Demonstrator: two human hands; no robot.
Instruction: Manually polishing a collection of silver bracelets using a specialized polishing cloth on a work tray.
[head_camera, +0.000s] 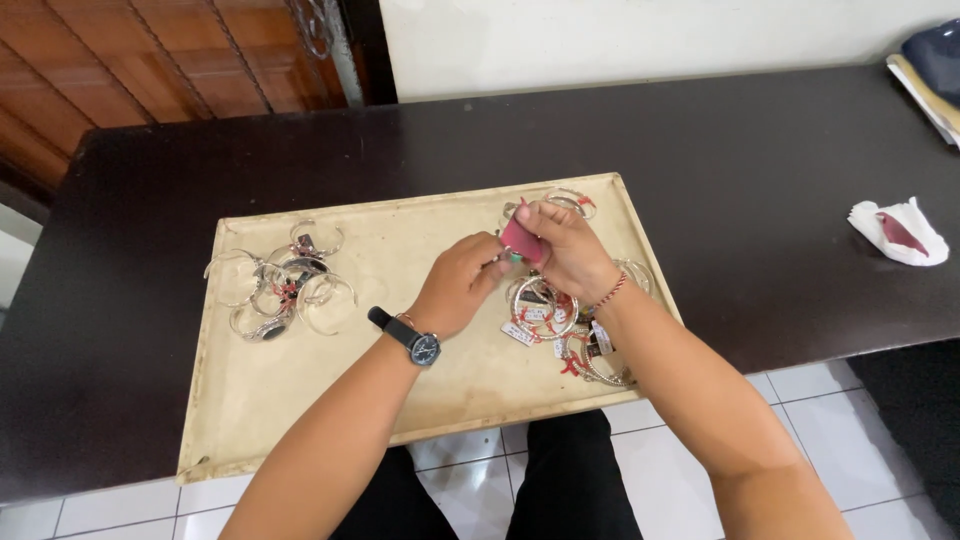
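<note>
Right hand (565, 250) pinches red cloth (520, 241); left hand (462, 283) closed on small piece, tray (300, 400) centre; bangles (280, 290) at 9 o'clock.

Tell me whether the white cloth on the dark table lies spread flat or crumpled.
Crumpled. The white cloth sits bunched on the dark table, its edges turned up around a dark red patch at its middle.

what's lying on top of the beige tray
Two heaps of silver bangles: one at the left, a tagged one at the right, partly hidden under the hands on the tray.
</note>
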